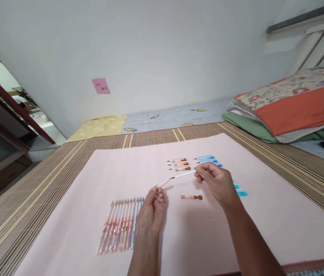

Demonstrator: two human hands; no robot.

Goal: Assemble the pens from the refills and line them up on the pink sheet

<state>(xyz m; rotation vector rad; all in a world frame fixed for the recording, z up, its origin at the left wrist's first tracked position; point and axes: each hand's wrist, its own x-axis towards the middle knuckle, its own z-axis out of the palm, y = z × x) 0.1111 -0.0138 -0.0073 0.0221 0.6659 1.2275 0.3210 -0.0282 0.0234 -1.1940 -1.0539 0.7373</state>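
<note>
My left hand [154, 205] is closed in a pinch round a slim, pale pen barrel [164, 183] that points up to the right. My right hand [213, 178] pinches a thin white pen refill [183, 174] by its far end. The refill's dark tip is at the barrel's open end; whether it is inside cannot be made out. Below the refill lies a loose brown and peach piece [191, 197]. Beside my left forearm is a row of several pens [118, 226], some pinkish, some bluish, partly hidden by that hand.
Three brown dark-tipped pieces [179, 164] and several blue ones [206, 158] lie beyond my hands. Turquoise pieces [241, 192] show partly behind my right wrist. All rest on a pale pink sheet [72, 207] over a striped mat [35, 184]. Folded bedding [300, 103] stands far right, against the wall.
</note>
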